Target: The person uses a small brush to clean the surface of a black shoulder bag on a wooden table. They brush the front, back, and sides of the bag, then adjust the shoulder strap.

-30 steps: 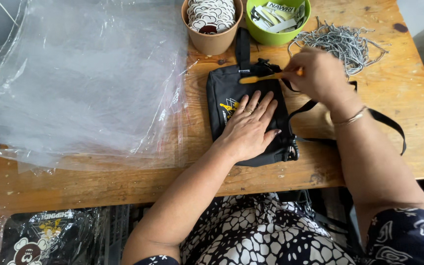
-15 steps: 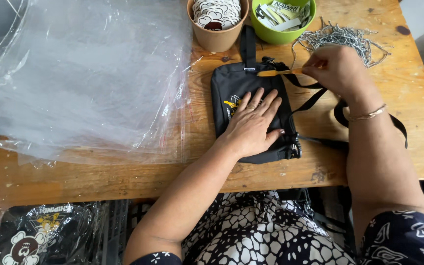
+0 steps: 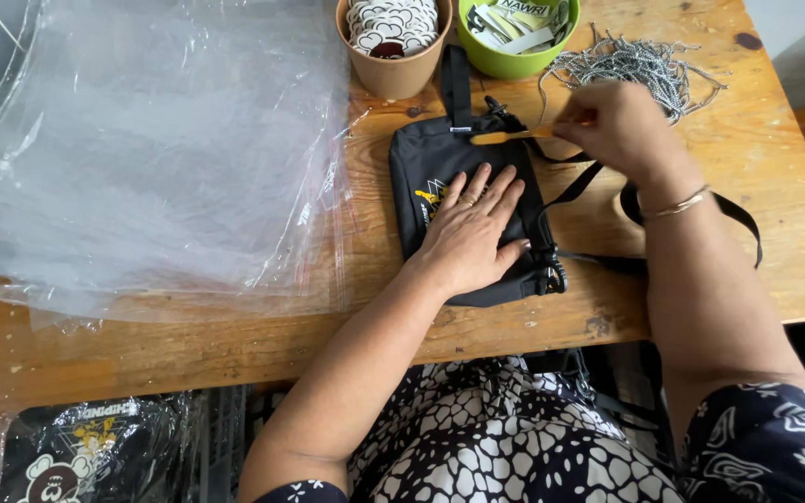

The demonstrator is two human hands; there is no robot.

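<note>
A small black pouch bag (image 3: 418,160) with a yellow print lies on the wooden table (image 3: 757,168). My left hand (image 3: 472,230) rests flat on it, fingers spread, pressing it down. My right hand (image 3: 615,124) is at the bag's top right corner, pinching a thin orange-yellow stick (image 3: 505,137) that lies across the top edge of the bag. The bag's black strap (image 3: 736,216) loops off to the right under my right wrist, which wears a bracelet.
A stack of clear plastic bags (image 3: 151,158) covers the table's left half. At the back stand a brown paper cup (image 3: 393,47) of round stickers, a green bowl (image 3: 514,37) of small packets, and a pile of silver ball chains (image 3: 640,65). Packed bags (image 3: 86,452) lie below the table.
My right hand has shifted slightly left and up along the bag's top edge with the stick. The left hand stays flat on the bag.
</note>
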